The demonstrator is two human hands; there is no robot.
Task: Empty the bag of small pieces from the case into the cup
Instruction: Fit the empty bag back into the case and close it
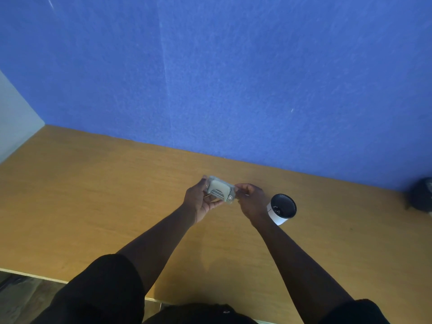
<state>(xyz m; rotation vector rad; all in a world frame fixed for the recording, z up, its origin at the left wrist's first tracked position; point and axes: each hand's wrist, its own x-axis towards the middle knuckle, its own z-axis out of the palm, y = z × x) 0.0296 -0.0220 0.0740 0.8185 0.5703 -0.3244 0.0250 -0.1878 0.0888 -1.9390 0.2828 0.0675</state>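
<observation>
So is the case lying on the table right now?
No, the case is held up between the left hand and the right hand, above the table.

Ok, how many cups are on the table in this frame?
1. The cup, white outside and dark inside, stands on the wooden table just right of the right hand. A dark object at the far right edge is cut off; I cannot tell what it is.
</observation>
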